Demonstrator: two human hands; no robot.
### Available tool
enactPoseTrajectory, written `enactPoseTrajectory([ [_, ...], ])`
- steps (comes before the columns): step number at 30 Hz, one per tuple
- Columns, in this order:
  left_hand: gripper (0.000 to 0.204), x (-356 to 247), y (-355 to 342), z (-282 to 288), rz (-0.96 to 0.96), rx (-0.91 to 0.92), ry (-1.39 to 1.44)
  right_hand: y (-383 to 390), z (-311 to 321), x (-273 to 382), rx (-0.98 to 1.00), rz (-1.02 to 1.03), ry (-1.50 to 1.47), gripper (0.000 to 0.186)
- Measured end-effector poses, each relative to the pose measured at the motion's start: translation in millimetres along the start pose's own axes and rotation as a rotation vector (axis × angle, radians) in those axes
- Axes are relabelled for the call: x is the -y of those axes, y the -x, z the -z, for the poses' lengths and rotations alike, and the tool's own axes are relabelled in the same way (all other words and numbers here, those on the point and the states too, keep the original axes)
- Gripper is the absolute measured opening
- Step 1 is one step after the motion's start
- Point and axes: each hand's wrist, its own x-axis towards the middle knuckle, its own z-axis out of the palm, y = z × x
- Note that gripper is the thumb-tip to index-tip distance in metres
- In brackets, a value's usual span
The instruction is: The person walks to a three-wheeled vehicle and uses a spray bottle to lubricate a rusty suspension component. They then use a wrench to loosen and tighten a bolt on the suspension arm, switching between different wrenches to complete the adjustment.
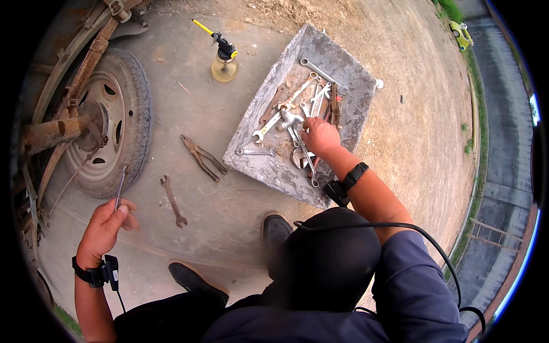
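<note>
My left hand (106,227) is closed around the lower end of a slim silver wrench (120,187), which points up in front of the tire. At the grey metal tray (258,108), my right hand (321,137) reaches in with its fingers curled down among several wrenches. What those fingers grip, if anything, is hidden. Just left of them lie a light metal fitting (290,119) and a long open-ended wrench (267,127). A double ring wrench (321,72) rests near the tray's far end. An adjustable wrench (298,158) lies partly covered below the hand.
Old pliers (201,157) and a rusty wrench (171,200) lie on the concrete between my hands. A blowtorch-like tool with a yellow tip (224,60) stands farther off. At left is a wheel with a tire (134,123) on a rusty axle (60,132). My shoes (197,280) are below.
</note>
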Motion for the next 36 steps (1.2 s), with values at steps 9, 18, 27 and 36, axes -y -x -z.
enactPoseTrajectory([
  [9,0.029,-4,-4,-6,0.004,0.010,-0.029,-2,-27,19,0.087,0.046,0.086,0.038],
  [18,0.029,-3,3,-2,-0.049,0.002,-0.077,-7,-19,29,0.049,0.007,0.015,0.030],
  [27,0.030,0,10,1,-0.060,-0.009,-0.064,-3,-22,33,0.101,-0.025,-0.089,0.038],
  [36,0.040,13,4,8,-0.022,-0.180,-0.037,28,84,7,-0.147,0.244,0.097,0.021],
])
